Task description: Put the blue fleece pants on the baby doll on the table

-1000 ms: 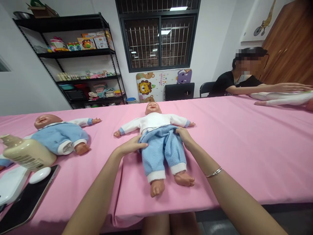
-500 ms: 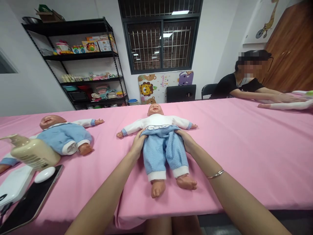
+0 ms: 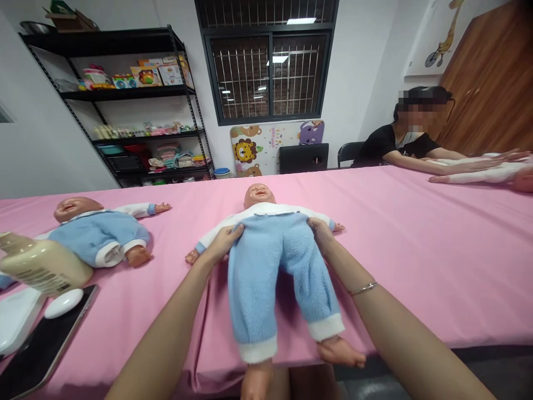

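Observation:
A baby doll (image 3: 260,194) in a white long-sleeved top lies face up before me, its head away from me. Fluffy blue trousers (image 3: 258,266) with white cuffs cover its legs up to the waist. My left hand (image 3: 225,239) grips the waistband at the left side, thumb on top. At the opposite side my right hand (image 3: 321,230) is closed on the same waistband. The fabric is pulled taut between both hands. The doll's legs are raised toward me, with its bare feet (image 3: 341,351) over the table's near edge.
On the pink-covered table (image 3: 395,239), a second doll (image 3: 104,228) in blue lies at left. Nearby are a pump bottle (image 3: 45,264), a phone (image 3: 45,344), a white device (image 3: 19,316) and a white oval object (image 3: 64,303). A co-worker (image 3: 387,144) handles another doll at far right.
Both hands have pulled the waistband up and smoothed it flat. The doll's legs have lifted and come closer to me, its feet now past the table edge. The view has shifted slightly right.

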Action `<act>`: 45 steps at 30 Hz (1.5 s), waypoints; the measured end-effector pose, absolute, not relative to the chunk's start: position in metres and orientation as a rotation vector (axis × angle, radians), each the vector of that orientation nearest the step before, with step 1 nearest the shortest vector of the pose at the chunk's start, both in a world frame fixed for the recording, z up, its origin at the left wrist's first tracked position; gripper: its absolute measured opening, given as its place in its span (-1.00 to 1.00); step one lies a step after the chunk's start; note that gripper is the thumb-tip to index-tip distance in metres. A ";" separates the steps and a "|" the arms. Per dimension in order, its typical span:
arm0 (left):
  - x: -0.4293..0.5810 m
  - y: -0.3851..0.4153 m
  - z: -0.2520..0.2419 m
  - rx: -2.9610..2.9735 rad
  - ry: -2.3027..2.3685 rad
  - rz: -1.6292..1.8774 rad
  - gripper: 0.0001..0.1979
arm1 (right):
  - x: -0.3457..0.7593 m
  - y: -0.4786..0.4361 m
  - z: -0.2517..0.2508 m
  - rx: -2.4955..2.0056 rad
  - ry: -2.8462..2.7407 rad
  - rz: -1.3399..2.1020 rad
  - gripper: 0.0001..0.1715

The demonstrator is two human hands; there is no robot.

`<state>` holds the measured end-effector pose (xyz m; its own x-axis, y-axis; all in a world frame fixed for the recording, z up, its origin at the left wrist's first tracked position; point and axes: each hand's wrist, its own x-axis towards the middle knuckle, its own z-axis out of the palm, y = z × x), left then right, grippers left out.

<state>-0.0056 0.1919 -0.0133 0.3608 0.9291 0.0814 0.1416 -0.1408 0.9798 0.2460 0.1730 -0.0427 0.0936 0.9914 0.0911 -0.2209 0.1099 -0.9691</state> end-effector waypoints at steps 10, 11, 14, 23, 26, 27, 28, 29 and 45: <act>-0.014 0.189 -0.002 1.606 0.898 0.978 -0.70 | 0.256 0.159 -0.015 -0.744 -0.761 1.375 -0.62; -0.013 0.188 0.000 1.624 0.879 0.992 -0.73 | 0.257 0.157 -0.013 -0.735 -0.781 1.379 -0.57; -0.007 0.186 0.002 1.617 0.838 1.087 -0.78 | 0.257 0.156 -0.013 -0.734 -0.855 1.327 -0.45; -0.002 0.192 -0.009 1.954 1.065 0.912 -0.66 | 0.240 0.182 -0.043 -1.035 -1.070 1.059 -0.54; -0.010 0.193 -0.004 1.828 1.049 0.867 -0.65 | 0.242 0.177 -0.036 -0.969 -1.023 1.115 -0.55; -0.013 0.192 -0.002 1.787 1.042 0.856 -0.65 | 0.242 0.173 -0.031 -0.929 -0.987 1.142 -0.54; -0.014 0.191 0.000 1.752 1.021 0.849 -0.65 | 0.243 0.169 -0.026 -0.891 -0.955 1.169 -0.52; -0.015 0.190 0.002 1.719 0.988 0.847 -0.66 | 0.243 0.165 -0.021 -0.863 -0.937 1.197 -0.49; 0.003 0.185 0.000 1.658 0.928 1.340 -0.66 | 0.242 0.163 -0.017 -0.814 -1.031 1.140 -0.56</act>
